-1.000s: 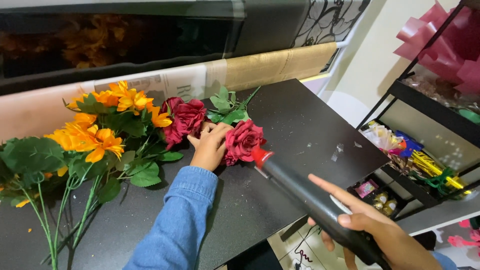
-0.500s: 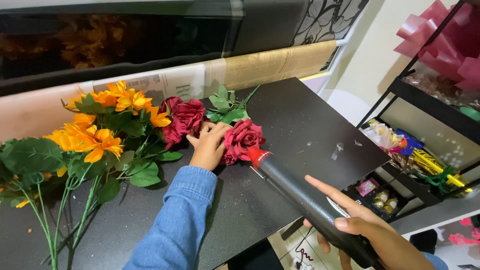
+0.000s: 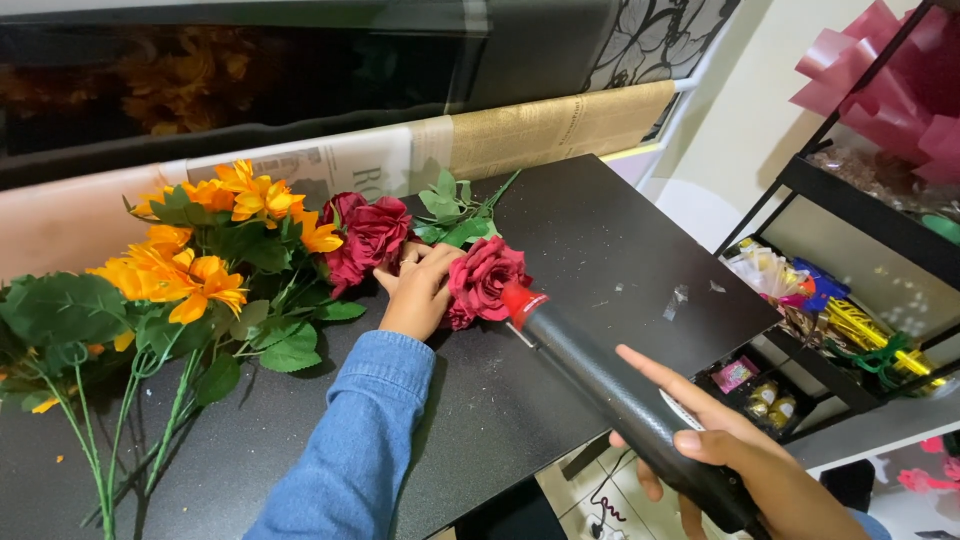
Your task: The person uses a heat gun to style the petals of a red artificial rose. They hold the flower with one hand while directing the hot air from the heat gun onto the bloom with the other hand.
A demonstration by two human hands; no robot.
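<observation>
Since a moment ago my right hand (image 3: 745,465) has pushed the black glue gun with the red nozzle (image 3: 610,385) a little further forward, so its tip now touches the dark red fabric rose (image 3: 487,278); my left hand has hardly shifted.

At the far left, a bunch of artificial orange flowers with green leaves and long green stems (image 3: 190,270) lies across the black tabletop (image 3: 620,250), its stems running down toward the near edge. Just right of it sits a second dark red rose (image 3: 372,235), pressed against the orange blooms. My left hand (image 3: 420,290), in a blue denim sleeve, rests between the two roses, fingers curled around the base of the nearer rose and pinching it steady. A green leafy sprig (image 3: 455,212) pokes out behind my fingers. Behind everything, rolls of printed and tan wrapping paper (image 3: 520,130) lean along the back edge of the table.

My right hand is wrapped around the glue gun's body, forefinger stretched along the barrel. Small pale flecks dot the tabletop beside it. Off the table's right edge stands a black metal shelf rack (image 3: 850,200) holding shiny wrapped sweets, with pink ribbon bows (image 3: 890,80) above.
</observation>
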